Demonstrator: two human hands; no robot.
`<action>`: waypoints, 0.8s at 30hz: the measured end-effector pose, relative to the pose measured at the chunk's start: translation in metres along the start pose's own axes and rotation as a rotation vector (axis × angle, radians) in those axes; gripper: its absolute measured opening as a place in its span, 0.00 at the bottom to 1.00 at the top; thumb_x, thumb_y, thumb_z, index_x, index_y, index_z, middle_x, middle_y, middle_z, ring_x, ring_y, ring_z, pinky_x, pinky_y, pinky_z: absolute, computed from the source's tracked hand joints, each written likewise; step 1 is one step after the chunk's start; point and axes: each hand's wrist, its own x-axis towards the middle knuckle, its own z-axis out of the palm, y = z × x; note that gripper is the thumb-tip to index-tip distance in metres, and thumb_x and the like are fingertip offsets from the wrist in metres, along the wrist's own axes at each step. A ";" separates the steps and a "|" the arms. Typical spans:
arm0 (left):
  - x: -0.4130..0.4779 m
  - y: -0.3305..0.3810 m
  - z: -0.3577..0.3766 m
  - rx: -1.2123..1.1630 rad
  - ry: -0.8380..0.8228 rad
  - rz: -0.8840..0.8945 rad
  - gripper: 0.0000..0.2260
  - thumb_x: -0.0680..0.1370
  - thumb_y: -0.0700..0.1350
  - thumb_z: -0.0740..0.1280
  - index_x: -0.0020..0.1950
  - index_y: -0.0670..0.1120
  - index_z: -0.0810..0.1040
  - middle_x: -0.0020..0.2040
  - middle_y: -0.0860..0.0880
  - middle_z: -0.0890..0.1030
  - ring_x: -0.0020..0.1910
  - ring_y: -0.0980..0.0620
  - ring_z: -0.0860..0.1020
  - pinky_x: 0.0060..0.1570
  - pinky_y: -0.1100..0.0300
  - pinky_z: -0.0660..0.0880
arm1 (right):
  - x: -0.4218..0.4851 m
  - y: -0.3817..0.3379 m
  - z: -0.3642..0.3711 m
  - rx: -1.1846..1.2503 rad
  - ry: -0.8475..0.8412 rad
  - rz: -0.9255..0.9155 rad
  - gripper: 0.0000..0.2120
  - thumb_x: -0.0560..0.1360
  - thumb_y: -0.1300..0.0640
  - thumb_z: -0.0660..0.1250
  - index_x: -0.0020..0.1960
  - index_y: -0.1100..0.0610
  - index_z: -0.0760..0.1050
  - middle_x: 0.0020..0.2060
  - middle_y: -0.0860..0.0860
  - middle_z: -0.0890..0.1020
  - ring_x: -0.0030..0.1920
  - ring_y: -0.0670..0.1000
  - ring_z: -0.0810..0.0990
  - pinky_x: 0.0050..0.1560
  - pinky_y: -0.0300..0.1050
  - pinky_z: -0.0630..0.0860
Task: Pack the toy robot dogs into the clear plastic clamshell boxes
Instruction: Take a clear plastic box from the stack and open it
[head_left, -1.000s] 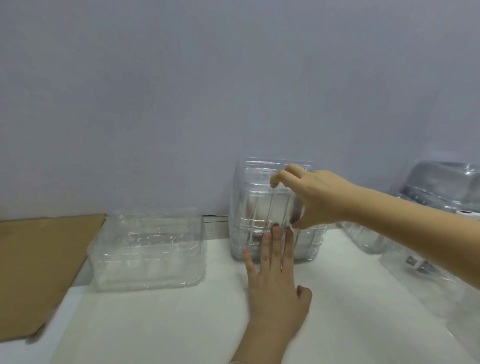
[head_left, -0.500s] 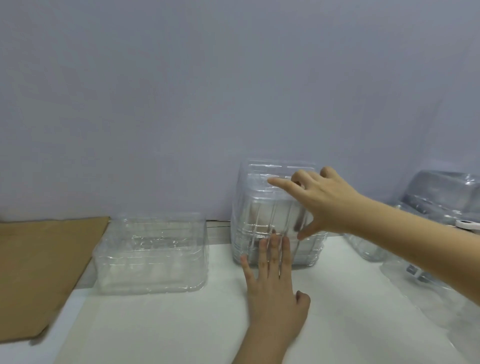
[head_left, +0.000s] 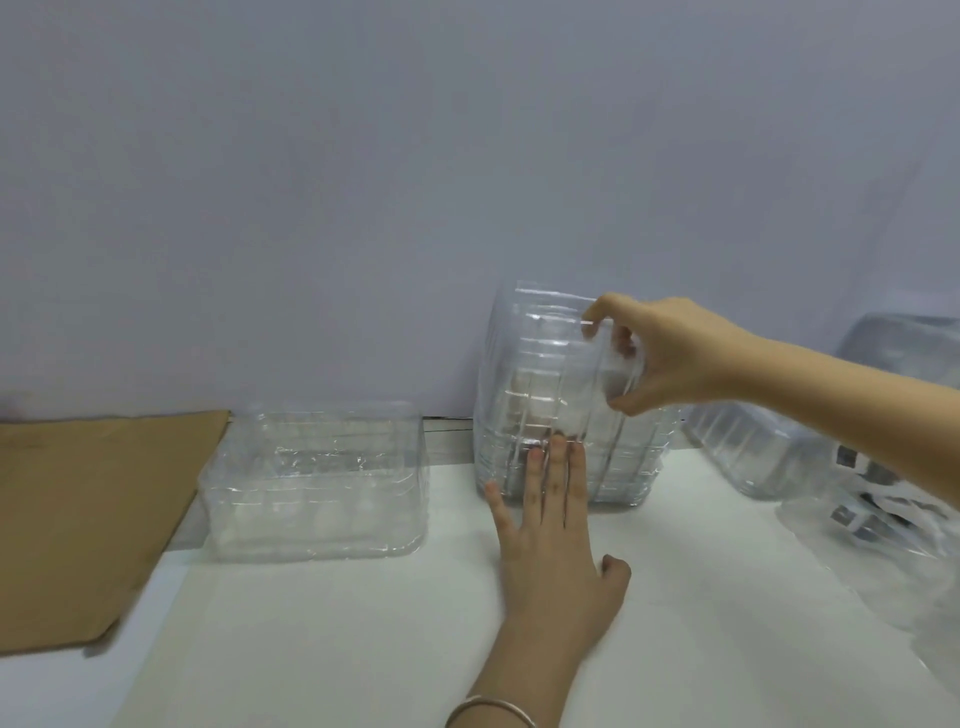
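Two hands show: a left hand (head_left: 556, 540) and a right hand (head_left: 675, 358). One low clear box (head_left: 317, 483) lies left of the middle, one half-hidden clear box (head_left: 753, 452) at the right, and one stack of clear boxes (head_left: 540, 374) in the middle, its layers too blurry to count. One cardboard sheet (head_left: 88, 519), one bracelet (head_left: 491, 709).

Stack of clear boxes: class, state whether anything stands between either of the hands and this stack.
Nothing visible does. The right hand grips the top of the stack, and the left hand presses straight fingers against its lower front.

Cutting off the cardboard (head_left: 78, 519) at the left edge, a box (head_left: 904, 353) at the right — blurring dark shapes (head_left: 852, 514) inside plastic.
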 end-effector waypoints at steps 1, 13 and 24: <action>-0.001 -0.001 0.000 -0.004 -0.015 -0.001 0.47 0.61 0.59 0.65 0.78 0.44 0.59 0.78 0.46 0.59 0.76 0.48 0.56 0.68 0.35 0.49 | 0.001 0.001 -0.007 0.006 0.024 -0.004 0.31 0.62 0.53 0.77 0.60 0.43 0.67 0.39 0.44 0.75 0.33 0.42 0.73 0.36 0.41 0.71; 0.044 0.007 -0.081 -1.522 0.302 -0.509 0.04 0.77 0.46 0.69 0.51 0.55 0.80 0.43 0.59 0.82 0.39 0.62 0.78 0.40 0.69 0.74 | -0.021 -0.010 -0.042 -0.099 0.205 -0.042 0.33 0.61 0.49 0.78 0.61 0.44 0.65 0.44 0.41 0.71 0.35 0.29 0.69 0.38 0.43 0.68; 0.062 -0.026 -0.113 -2.094 -0.025 -0.482 0.07 0.71 0.49 0.67 0.43 0.47 0.80 0.47 0.48 0.85 0.39 0.52 0.83 0.34 0.65 0.77 | -0.030 -0.012 -0.045 -0.153 0.252 -0.190 0.35 0.61 0.46 0.79 0.62 0.45 0.64 0.51 0.43 0.78 0.40 0.45 0.74 0.37 0.48 0.77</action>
